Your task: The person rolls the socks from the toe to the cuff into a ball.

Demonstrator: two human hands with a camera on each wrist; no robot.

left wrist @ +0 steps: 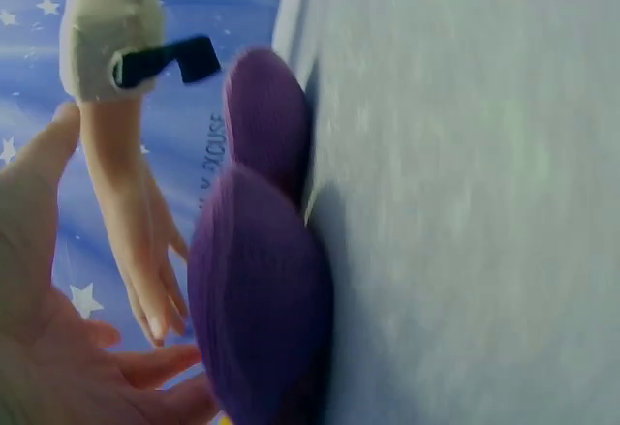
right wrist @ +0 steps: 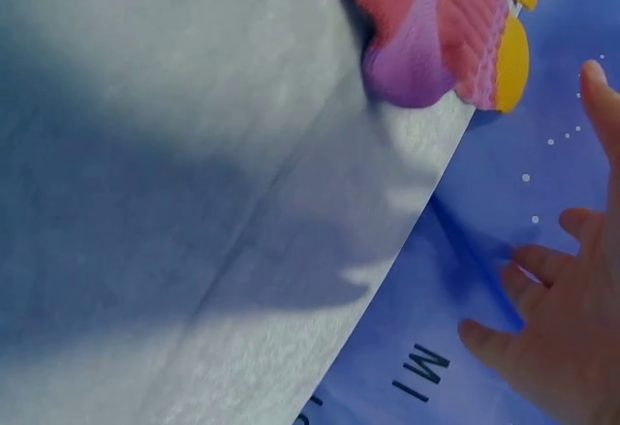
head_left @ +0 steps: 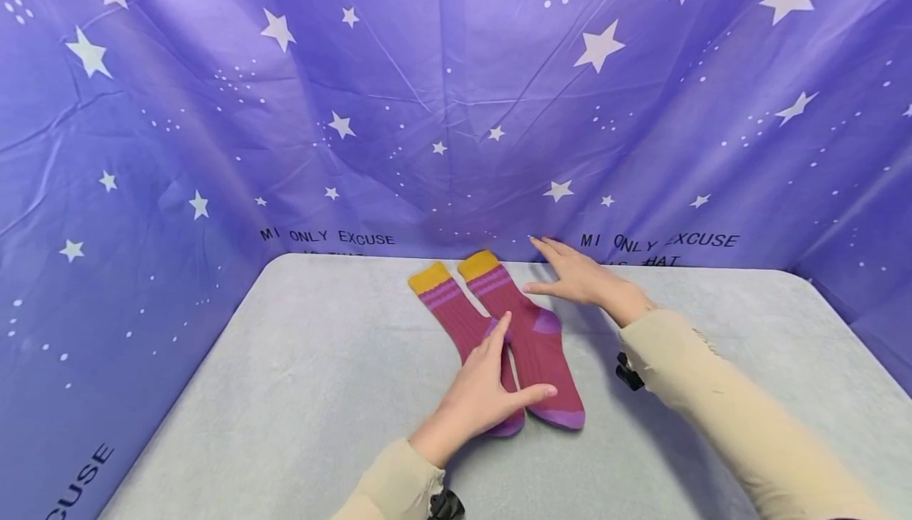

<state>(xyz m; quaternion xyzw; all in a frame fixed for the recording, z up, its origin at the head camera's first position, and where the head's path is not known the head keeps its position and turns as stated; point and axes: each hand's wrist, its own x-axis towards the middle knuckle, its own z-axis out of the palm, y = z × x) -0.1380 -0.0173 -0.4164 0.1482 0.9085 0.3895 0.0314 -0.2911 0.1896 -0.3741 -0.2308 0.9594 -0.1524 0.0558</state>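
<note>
Two maroon socks lie side by side on the table, with mustard cuffs, purple stripes and purple heels and toes. The left sock (head_left: 456,318) is partly covered by my left hand (head_left: 479,395), whose fingers are spread over its foot. My left thumb reaches across toward the right sock (head_left: 547,377). Beyond the right sock's heel, my right hand (head_left: 579,276) hovers with fingers extended and nothing in them. In the left wrist view the purple toes (left wrist: 260,280) stand close beside the left fingers. The right wrist view shows a purple heel (right wrist: 412,57) apart from the right hand (right wrist: 567,318).
The grey table (head_left: 306,377) has its far edge against a purple curtain (head_left: 442,92) printed with white stars and black lettering. Black straps (head_left: 629,372) sit at both beige sleeves (head_left: 741,401).
</note>
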